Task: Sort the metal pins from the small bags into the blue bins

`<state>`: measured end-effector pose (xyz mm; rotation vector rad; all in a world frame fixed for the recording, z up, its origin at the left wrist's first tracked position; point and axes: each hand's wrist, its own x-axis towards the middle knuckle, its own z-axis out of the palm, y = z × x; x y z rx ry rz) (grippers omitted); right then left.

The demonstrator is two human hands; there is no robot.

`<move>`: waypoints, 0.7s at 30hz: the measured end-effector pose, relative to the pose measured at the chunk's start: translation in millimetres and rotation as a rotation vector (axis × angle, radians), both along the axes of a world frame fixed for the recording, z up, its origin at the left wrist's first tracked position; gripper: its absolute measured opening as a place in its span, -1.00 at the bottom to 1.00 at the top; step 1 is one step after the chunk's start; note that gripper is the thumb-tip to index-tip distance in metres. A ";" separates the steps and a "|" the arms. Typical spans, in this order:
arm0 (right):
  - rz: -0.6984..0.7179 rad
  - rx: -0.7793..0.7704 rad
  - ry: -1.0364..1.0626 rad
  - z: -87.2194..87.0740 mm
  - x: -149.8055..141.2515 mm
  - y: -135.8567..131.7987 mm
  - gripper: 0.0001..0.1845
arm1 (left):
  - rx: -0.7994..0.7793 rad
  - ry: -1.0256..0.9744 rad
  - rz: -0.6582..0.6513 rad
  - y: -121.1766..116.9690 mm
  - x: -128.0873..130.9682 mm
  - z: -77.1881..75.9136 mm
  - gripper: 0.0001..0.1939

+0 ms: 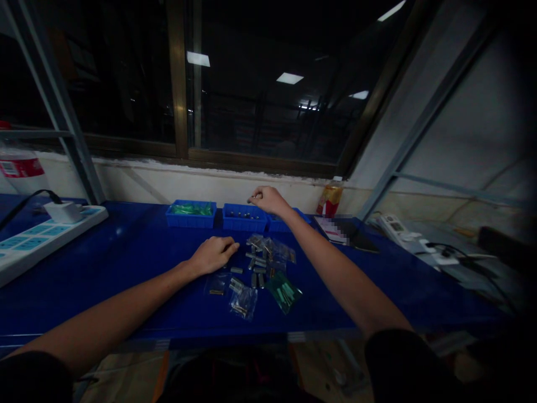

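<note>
My right hand (268,201) is raised over the middle blue bin (244,225), fingertips pinched on a small dark piece whose kind I cannot make out. Small metal parts lie inside that bin. On the blue table, my left hand (213,255) rests with its fingers curled together; whatever may be in them is hidden. Several short metal cylinders (236,270) lie just right of it, mixed with clear plastic bags (244,302) of small parts. A green bag (285,292) with long pieces inside lies closest to the front edge on the right.
A left blue bin (192,221) holds green bags; another blue bin (277,226) sits partly behind my right forearm. A white power strip (50,238) and a bottle (23,168) stand left. A red-yellow package (329,200) and dark flat object (361,238) are right.
</note>
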<state>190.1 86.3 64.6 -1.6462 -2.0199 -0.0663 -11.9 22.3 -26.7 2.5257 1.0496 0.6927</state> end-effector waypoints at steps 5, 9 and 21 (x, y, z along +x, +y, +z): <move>0.061 -0.154 -0.169 -4.6 -26.9 25.2 -0.86 | 0.052 0.063 -0.045 -1.2 -1.1 0.1 -0.69; 0.049 -0.224 -0.249 -12.5 -37.8 37.2 -0.82 | 0.065 0.088 -0.074 -1.8 -1.6 0.6 -0.71; -0.025 -0.353 -0.371 -22.1 -54.8 51.0 -0.69 | 0.107 0.167 -0.087 -4.5 -2.0 2.4 -0.73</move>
